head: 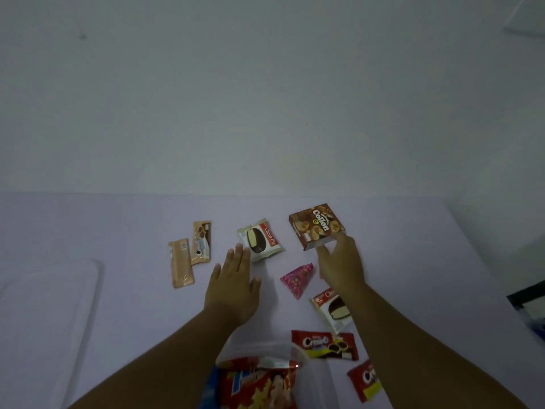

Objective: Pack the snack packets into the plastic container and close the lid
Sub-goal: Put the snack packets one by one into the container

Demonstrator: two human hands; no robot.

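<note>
Pale lilac tabletop (118,225) under a blank wall. Right hand (342,264) pinches the near edge of the brown Collon box (317,225). Left hand (233,281) hovers flat, fingers straight, holding nothing, beside a Choco Pie packet (261,240). Clear plastic container (298,352) sits nearest, holding a red snack bag (256,385).
</note>
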